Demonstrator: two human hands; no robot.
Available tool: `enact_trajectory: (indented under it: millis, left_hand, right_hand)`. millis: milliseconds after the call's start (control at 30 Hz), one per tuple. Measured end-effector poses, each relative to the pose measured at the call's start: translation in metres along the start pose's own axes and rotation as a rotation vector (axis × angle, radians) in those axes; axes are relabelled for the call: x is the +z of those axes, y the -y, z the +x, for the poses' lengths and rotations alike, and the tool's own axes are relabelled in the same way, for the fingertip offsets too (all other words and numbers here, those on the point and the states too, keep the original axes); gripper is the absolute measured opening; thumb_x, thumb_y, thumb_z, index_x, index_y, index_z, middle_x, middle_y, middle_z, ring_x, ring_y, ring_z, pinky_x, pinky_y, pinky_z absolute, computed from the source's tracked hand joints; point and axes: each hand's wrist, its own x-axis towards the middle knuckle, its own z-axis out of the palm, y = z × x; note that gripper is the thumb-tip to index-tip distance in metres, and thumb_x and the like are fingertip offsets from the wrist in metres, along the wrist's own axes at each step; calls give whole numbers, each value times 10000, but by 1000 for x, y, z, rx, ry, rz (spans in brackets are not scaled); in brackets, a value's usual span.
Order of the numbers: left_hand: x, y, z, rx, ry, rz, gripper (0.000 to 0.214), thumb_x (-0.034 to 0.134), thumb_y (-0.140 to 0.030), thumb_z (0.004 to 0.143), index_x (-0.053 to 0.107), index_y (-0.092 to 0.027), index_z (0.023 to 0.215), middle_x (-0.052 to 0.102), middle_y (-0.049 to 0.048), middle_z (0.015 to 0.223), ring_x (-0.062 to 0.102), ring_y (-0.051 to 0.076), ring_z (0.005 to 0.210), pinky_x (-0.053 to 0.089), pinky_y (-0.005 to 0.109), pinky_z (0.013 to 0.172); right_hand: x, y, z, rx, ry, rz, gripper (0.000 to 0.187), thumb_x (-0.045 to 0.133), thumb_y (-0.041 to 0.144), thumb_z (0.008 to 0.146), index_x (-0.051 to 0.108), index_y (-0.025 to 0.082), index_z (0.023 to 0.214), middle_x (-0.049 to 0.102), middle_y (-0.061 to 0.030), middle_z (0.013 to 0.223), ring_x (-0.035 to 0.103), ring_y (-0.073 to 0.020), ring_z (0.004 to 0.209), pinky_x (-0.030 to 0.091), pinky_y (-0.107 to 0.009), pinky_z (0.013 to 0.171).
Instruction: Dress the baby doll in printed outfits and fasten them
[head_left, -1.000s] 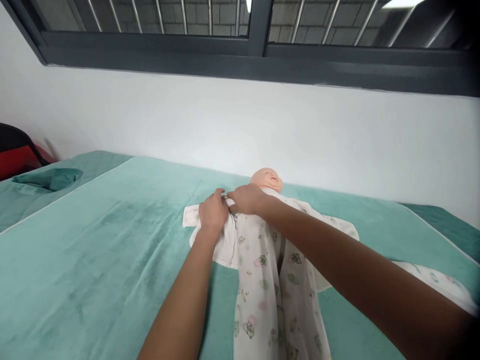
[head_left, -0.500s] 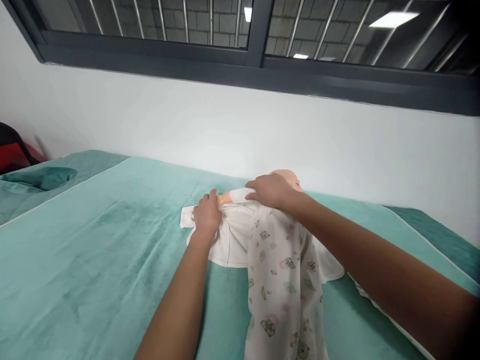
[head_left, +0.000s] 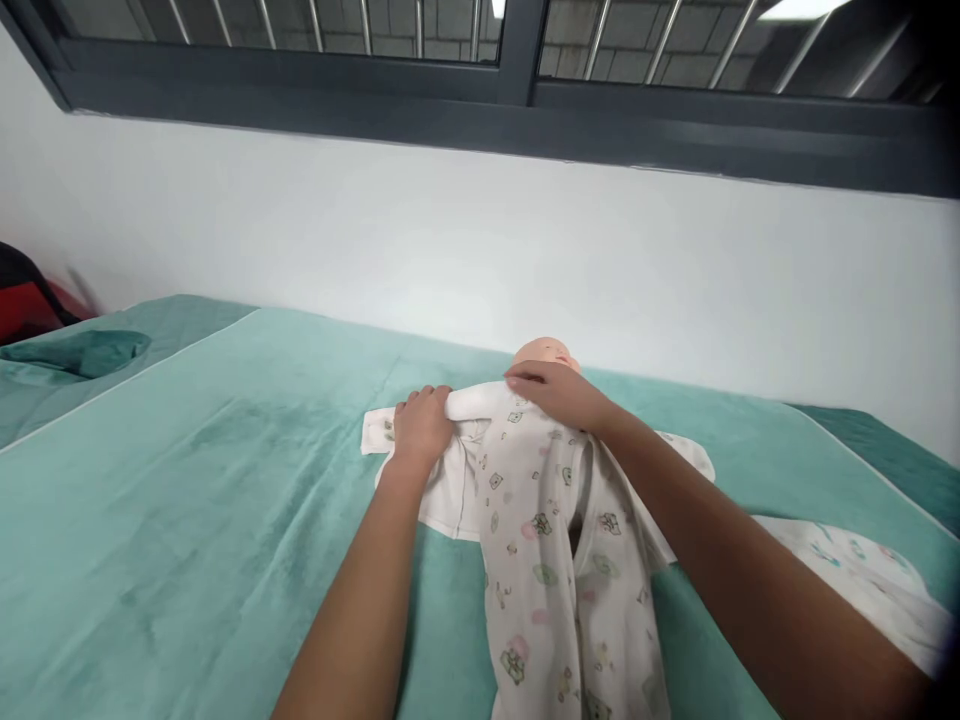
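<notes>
doll (head_left: 546,353): we see it on its back on the teal bed cover (head_left: 187,480), head toward the wall (head_left: 450,250).
romper (head_left: 555,520): its long axis runs from the doll's neck down toward us.
sleeve (head_left: 476,401): it juts leftward from the shoulder, across that axis.
left hand (head_left: 421,425): curled closed over the sleeve's outer end.
right hand (head_left: 559,392): palm down at the collar with the fingers pointing left along the sleeve. We cannot tell whether it pinches cloth.

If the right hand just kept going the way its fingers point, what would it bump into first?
Probably the left hand, gripping the white sleeve that the right hand rests on; its fingers point leftward along it. Depth is hard to judge.
</notes>
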Motion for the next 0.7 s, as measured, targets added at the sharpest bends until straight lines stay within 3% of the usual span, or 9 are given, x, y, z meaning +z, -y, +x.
enact_trajectory:
  millis: [100, 200, 300, 400, 567, 700]
  left_hand:
    - [1, -2, 1, -1, 7, 9, 486, 412, -28, 810, 623, -269, 1176, 668, 72, 1135, 591, 295, 1099, 459, 446, 895]
    - [1, -5, 1, 6, 3, 30, 505, 408, -35, 812, 602, -264, 1219, 658, 81, 1163, 581, 310, 1114, 460, 464, 903]
    - [0, -10, 0, 22, 0, 50, 551, 408, -49, 812, 563, -249, 1302, 634, 107, 1204, 564, 338, 1138, 460, 494, 915]
    - [0, -14, -1, 63, 1, 62, 684, 418, -30, 770, 487, -247, 1416, 601, 121, 1258, 544, 351, 1170, 461, 508, 932]
    - [6, -15, 2, 139, -51, 9, 802, 426, 6, 705, 443, -222, 1473, 557, 107, 1354, 504, 328, 1242, 402, 490, 1067]
    - [-1, -30, -4, 184, -178, -194, 702, 390, 19, 709, 548, -188, 1362, 587, 73, 1342, 509, 240, 1272, 399, 360, 1117]
  right_hand:
    - [10, -34, -43, 114, -352, 379, 393, 446, 483, 970, 721, 265, 1146, 689, -18, 1278, 595, -230, 1210, 434, -352, 1010]
    - [30, -66, -75, 215, -549, 453, 387, 469, 424, 951, 690, 245, 1215, 687, -42, 1282, 609, -232, 1175, 442, -375, 1011]
    - [39, -88, -84, 206, -599, 155, 391, 472, 236, 877, 698, 218, 1195, 700, -58, 1244, 590, -247, 1184, 389, -412, 1065]
    - [34, -104, -80, 247, -588, -93, 483, 447, 113, 770, 707, 209, 1165, 711, -60, 1215, 594, -262, 1167, 319, -455, 1108]
    - [23, -124, -76, 406, -682, -112, 511, 412, 69, 712, 696, 209, 1113, 729, -58, 1127, 628, -251, 1053, 417, -383, 957]
    - [21, -123, -77, 492, -692, -106, 480, 403, 87, 741, 685, 215, 1108, 738, -55, 1063, 634, -243, 974, 420, -349, 869]
